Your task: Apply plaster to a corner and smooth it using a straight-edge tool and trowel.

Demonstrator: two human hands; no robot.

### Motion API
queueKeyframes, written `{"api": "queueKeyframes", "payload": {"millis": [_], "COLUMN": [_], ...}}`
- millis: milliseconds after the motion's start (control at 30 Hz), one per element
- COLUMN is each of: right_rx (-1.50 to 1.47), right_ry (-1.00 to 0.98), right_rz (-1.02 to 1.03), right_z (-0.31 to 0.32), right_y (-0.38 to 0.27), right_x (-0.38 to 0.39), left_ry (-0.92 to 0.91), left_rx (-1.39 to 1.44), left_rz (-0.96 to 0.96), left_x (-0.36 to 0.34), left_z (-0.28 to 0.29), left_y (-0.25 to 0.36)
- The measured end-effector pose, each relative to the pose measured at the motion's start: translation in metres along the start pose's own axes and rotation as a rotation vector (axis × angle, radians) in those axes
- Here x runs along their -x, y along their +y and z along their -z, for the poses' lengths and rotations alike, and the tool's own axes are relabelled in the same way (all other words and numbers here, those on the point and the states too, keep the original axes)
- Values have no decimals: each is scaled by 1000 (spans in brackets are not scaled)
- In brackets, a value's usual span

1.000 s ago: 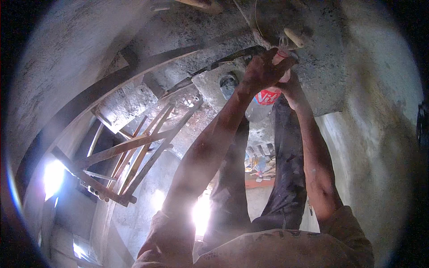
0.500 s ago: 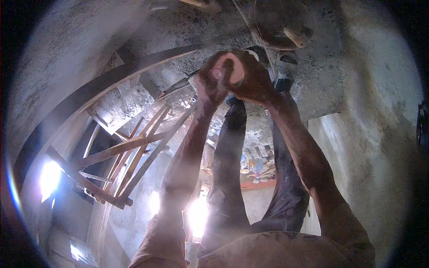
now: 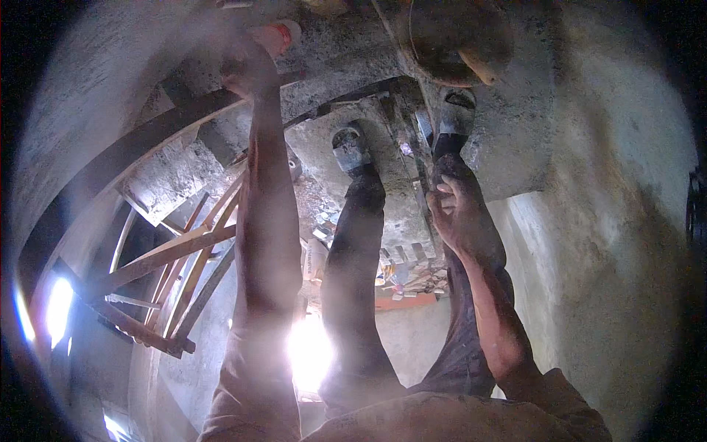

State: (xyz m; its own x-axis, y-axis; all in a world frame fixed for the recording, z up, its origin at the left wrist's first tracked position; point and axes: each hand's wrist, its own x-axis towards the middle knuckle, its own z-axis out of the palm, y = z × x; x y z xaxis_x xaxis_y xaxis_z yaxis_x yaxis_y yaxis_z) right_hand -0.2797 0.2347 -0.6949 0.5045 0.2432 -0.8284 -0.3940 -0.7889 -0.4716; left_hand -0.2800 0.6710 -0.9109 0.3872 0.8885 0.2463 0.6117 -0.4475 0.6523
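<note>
Stretched far forward and to the left, my left hand (image 3: 250,70) is closed around a pinkish-red, round-ended object (image 3: 276,38) with a pale rim. Blur and my fingers hide most of it, so its kind does not show. My right hand (image 3: 454,214) hangs over my right thigh with its fingers loosely bent and apart, and nothing shows in it. Beyond it are my shoes, the left one (image 3: 350,147) on a grey dusty surface and the right one (image 3: 458,110) beside a dark narrow bar.
A long curved beam (image 3: 140,144) sweeps across the left. Below it stands a wooden frame of crossed slats (image 3: 177,254). A round dark pan-like vessel (image 3: 449,44) with a handle-like piece lies at the far top. Rubble and small blocks (image 3: 401,254) show between my legs; a rough wall (image 3: 611,221) rises right.
My hands were together around the pinkish object in front of me. They have parted: the left has carried it forward and left, while the right has let go and drawn back toward me.
</note>
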Motion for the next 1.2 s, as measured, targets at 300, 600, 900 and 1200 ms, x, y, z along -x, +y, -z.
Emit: {"api": "queueKeyframes", "payload": {"millis": [300, 600, 900, 1200], "right_rx": [112, 310, 544, 704], "right_ry": [80, 235, 258, 219], "right_rz": [-49, -142, -160, -217], "right_z": [20, 100, 99, 102], "right_y": [1, 26, 55, 37], "right_x": [-17, 58, 142, 132], "left_ry": [-304, -479, -511, -486], "left_rx": [-12, 35, -193, -341], "left_rz": [220, 481, 132, 91], "left_x": [-27, -26, -50, -26], "left_z": [-48, -54, -50, -62], "left_y": [7, 39, 44, 42]}}
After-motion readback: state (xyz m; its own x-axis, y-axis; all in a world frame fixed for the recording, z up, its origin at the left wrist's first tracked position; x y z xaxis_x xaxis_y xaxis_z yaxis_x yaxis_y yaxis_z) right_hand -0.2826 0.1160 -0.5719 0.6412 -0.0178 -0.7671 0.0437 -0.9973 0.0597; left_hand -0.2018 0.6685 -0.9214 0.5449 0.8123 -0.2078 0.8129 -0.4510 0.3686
